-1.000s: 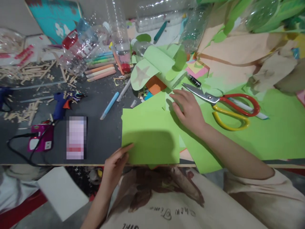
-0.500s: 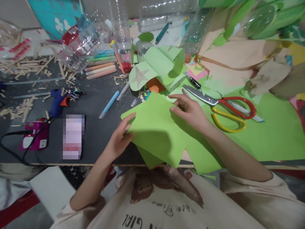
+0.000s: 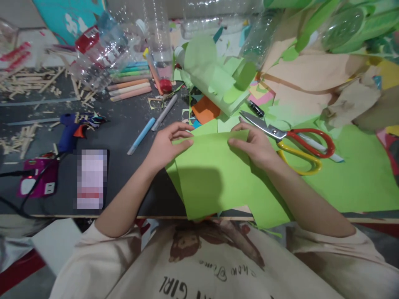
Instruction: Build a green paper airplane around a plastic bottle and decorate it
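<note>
A light green paper sheet [image 3: 208, 174] lies between my hands near the table's front edge, over other green paper. My left hand [image 3: 170, 145] pinches its upper left corner between thumb and fingers. At the upper right corner, my right hand [image 3: 251, 143] holds the same sheet, thumb on top. Just right of that hand are scissors [image 3: 277, 133] with one red and one yellow handle. Behind the sheet stands a rolled pale green paper shape [image 3: 215, 83], with an orange scrap [image 3: 205, 109] beside it.
A blue marker [image 3: 141, 136] and a grey marker [image 3: 165, 112] lie left of centre. Farther left are a phone [image 3: 91, 178], a blue glue gun [image 3: 68, 131] and a purple box [image 3: 39, 177]. Plastic bottles [image 3: 158, 50] and brown paper [image 3: 299, 77] fill the back.
The green sheet has turned straighter. My left hand has moved up and right onto its corner, and my right hand has closed on the other. The rolled paper shape has shifted.
</note>
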Tool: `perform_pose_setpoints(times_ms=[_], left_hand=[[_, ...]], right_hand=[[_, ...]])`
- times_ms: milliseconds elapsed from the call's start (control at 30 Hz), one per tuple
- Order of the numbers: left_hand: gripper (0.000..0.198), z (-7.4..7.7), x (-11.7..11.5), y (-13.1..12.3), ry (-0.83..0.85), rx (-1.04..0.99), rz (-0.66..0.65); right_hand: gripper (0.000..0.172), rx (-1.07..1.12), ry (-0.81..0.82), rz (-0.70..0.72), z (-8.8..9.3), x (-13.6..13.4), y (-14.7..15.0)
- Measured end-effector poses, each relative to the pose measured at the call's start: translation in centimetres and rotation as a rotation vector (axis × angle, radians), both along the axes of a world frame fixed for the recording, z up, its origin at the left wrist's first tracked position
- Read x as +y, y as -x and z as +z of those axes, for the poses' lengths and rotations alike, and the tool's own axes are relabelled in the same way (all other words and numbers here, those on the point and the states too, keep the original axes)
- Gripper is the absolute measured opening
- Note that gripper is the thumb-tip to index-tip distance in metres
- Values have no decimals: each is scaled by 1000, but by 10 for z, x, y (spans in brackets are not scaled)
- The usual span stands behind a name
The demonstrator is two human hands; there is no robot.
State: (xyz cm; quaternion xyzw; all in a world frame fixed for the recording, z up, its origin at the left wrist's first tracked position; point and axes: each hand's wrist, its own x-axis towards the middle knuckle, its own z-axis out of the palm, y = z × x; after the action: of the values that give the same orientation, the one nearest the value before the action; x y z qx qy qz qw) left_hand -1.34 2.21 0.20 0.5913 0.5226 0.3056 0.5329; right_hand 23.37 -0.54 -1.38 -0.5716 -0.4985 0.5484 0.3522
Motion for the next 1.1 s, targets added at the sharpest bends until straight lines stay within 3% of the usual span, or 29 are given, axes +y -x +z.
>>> perform_pose_setpoints(times_ms=[100, 167, 333, 400, 533, 700, 867, 967, 1100], left_hand=[[32, -11, -3, 3, 23, -124, 131], [32, -16, -4, 4, 31, -155, 155], [24, -15, -12, -2, -62, 9, -25], [19, -14, -18, -6, -114, 136, -123], [21, -15, -28, -13, -121, 267, -192], [24, -15, -28, -17, -158, 166, -186], [25, -12, -26, -18, -120, 77, -157], [26, -13, -27, -15, -134, 7, -203], [25, -18, -29, -11, -253, -97, -316]], right_hand=[[22, -21, -105, -127, -2, 3, -6], [24, -3, -168, -113, 0, 6, -11], [45, 140, 12, 101, 19, 8, -18], [39, 26, 20, 203, 29, 2, -12], [21, -318, -247, 214, 34, -16, 12], [25, -420, -471, 208, 25, -24, 28], [50, -391, -316, 250, 30, -15, 15], [44, -230, -134, 278, 34, -8, 12], [37, -17, 79, 529, 30, -2, 16]])
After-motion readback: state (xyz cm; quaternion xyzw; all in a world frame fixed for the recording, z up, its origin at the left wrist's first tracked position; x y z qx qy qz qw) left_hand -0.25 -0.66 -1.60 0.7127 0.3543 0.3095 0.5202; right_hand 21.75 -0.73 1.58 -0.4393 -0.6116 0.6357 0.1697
